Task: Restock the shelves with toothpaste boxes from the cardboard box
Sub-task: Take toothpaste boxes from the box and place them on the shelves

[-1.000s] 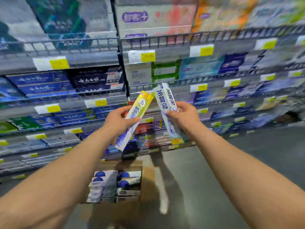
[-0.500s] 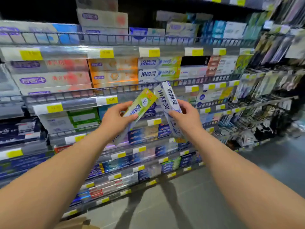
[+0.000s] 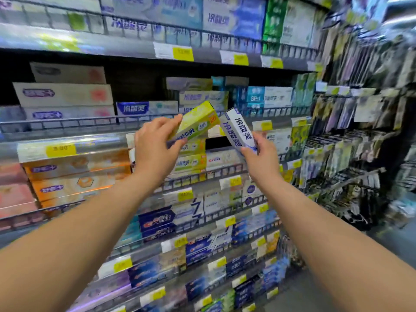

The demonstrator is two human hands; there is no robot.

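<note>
1. The green toothpaste box [image 3: 195, 123] is held tilted in front of the middle shelves. The left grip [image 3: 155, 152] clasps its near end, probably so it can slide in endwise.
2. The white-and-blue toothpaste box [image 3: 239, 129], just beside it, is pinched at its lower end by the right grip [image 3: 261, 158], with the label showing, likely for matching.
3. Matching green boxes [image 3: 191, 164] lie just behind, beside a dark gap [image 3: 216, 143], a likely slot.
4. The cardboard box is out of view.

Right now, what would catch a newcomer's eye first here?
Two raised hands at centre: the left hand grips a yellow-green box, the right hand a white-and-blue box, tilted toward each other. Just behind them a dark gap shows in the packed shelves, beside stacked green boxes.
</note>
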